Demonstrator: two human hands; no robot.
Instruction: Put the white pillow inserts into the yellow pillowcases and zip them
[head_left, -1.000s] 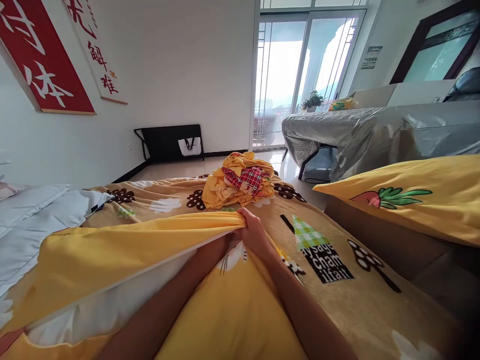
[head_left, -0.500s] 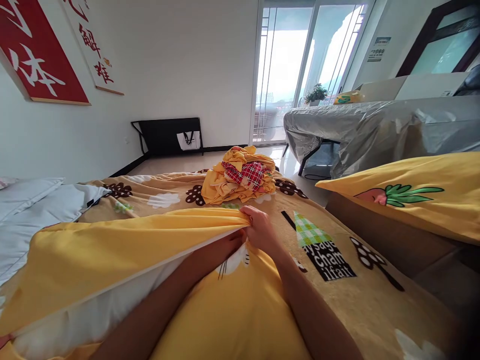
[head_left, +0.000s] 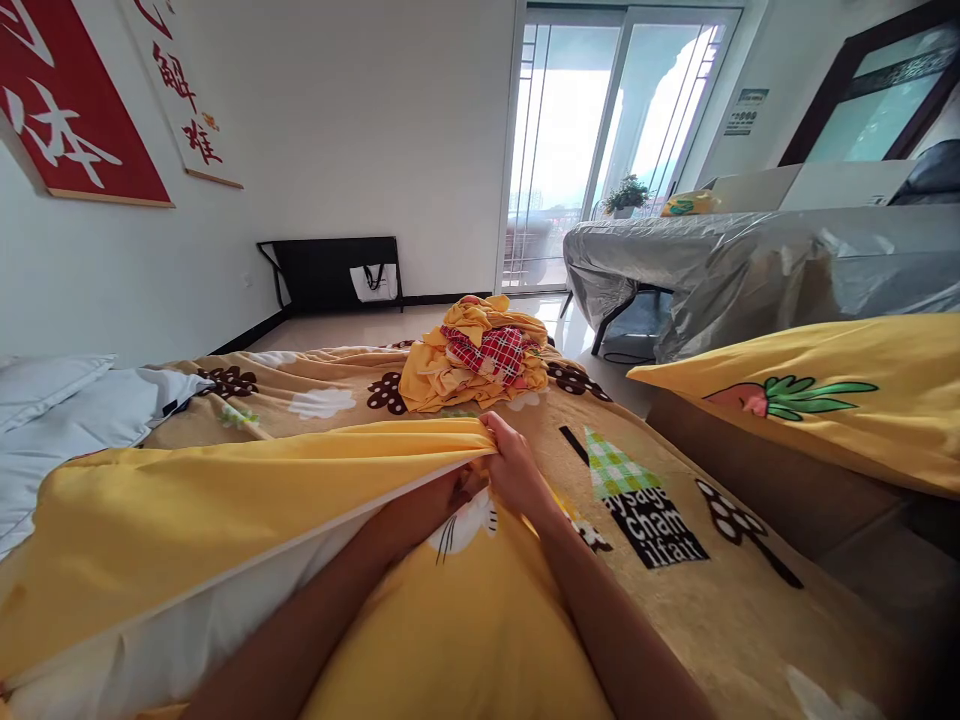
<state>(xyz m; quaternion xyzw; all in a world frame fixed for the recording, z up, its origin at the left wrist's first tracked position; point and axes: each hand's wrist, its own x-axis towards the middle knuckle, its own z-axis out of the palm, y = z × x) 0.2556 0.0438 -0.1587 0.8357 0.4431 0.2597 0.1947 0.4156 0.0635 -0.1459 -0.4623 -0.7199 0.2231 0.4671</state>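
A yellow pillowcase [head_left: 247, 480] is stretched across the front, with a white pillow [head_left: 300, 585] showing through its long opening. My right hand [head_left: 516, 465] is closed on the gathered edge at the right end of that opening. Within the opening lies my left hand [head_left: 469, 482], its fingers curled just below and left of the right hand; what they hold is hidden. My left forearm crosses over the white pillow. Between my arms, the lower yellow fabric bears a white whiskered cat face [head_left: 461, 528].
A patterned brown blanket [head_left: 622, 620] covers the bed. Crumpled yellow and red-checked cloths [head_left: 476, 360] are heaped at its far edge. White pillows [head_left: 82, 410] lie at left. A carrot-print yellow pillow [head_left: 825, 400] rests on a cardboard box [head_left: 787, 490] at right, before a plastic-covered table [head_left: 720, 250].
My left hand's fingers have curled in more beside the right hand. The right hand keeps its grip on the pillowcase edge. The view has shifted slightly.
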